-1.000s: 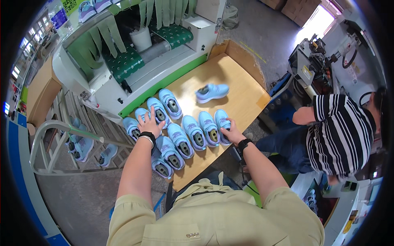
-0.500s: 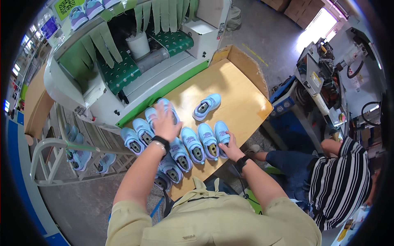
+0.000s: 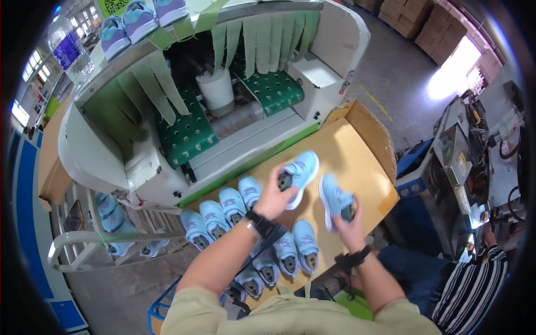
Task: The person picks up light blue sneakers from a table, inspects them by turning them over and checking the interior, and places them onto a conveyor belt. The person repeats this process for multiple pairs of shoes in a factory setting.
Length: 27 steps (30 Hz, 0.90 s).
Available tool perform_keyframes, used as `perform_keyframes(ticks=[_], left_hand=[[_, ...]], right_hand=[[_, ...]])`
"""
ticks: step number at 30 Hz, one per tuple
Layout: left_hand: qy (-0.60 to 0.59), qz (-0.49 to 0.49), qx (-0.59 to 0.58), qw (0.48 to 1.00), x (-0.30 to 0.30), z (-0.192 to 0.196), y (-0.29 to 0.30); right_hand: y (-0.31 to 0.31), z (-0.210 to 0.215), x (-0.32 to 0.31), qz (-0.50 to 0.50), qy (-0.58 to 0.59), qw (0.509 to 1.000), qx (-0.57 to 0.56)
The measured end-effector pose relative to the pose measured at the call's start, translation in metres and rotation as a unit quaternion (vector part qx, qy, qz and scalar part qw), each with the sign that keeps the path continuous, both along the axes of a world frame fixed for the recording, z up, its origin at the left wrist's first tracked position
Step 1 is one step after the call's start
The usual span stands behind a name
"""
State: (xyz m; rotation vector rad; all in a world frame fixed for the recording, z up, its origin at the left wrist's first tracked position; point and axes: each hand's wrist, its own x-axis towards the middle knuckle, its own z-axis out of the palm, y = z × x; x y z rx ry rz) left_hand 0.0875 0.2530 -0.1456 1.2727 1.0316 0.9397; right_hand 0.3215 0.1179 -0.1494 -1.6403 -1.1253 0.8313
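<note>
the left hand (image 3: 273,196) is closed around a small light-blue child's sneaker with a white sole (image 3: 298,176), fingers hooked at the collar opening, the toe pointing up and away over the tan cardboard-covered table (image 3: 357,162). the right hand (image 3: 349,223) grips a second light-blue sneaker (image 3: 335,202) of the same kind, thumb and fingers wrapped round its heel and opening, the shoe lifted clear of the table just to the right of the first one, the two shoes near each other but apart. these shoes look light and easy to swing with one hand each; the fabric uppers should give softly under the fingers, while the soles seem stiffer, so the collar or heel looks like the surest place to grasp, and nothing about them looks fragile or slippery. below and left of the left hand lie rows of matching blue sneakers (image 3: 229,212) packed side by side, some beneath the wrists, leaving little free surface there. the open room is above and right of the hands, on bare cardboard bounded by a raised cardboard wall (image 3: 371,125). beyond the left hand sits the white machine with a green perforated belt (image 3: 187,134) and hanging green strips. at far right a person in a striped shirt (image 3: 474,290) is working.
</note>
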Motion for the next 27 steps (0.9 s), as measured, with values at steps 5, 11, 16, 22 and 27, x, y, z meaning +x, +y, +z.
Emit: perform_keyframes(ticks=[5, 11, 16, 22, 27], left_hand=[[0.074, 0.256, 0.24, 0.934, -0.09, 0.139, 0.029], [0.295, 0.373, 0.198, 0.857, -0.18, 0.095, 0.115], [0.392, 0.27, 0.273, 0.836, -0.151, 0.084, 0.032], [0.587, 0.061, 0.054, 0.806, -0.149, -0.002, -0.109], [0.632, 0.027, 0.031, 0.774, -0.155, -0.036, -0.124]], right_hand=[[0.185, 0.118, -0.072, 0.077, -0.029, 0.961, 0.263], [0.324, 0.131, -0.157, 0.062, -0.287, 0.95, 0.105], [0.276, 0.08, -0.12, 0.177, -0.234, 0.924, 0.245], [0.019, -0.028, -0.059, 0.336, -0.247, 0.906, -0.067], [-0.096, -0.042, -0.07, 0.303, -0.284, 0.908, -0.051]])
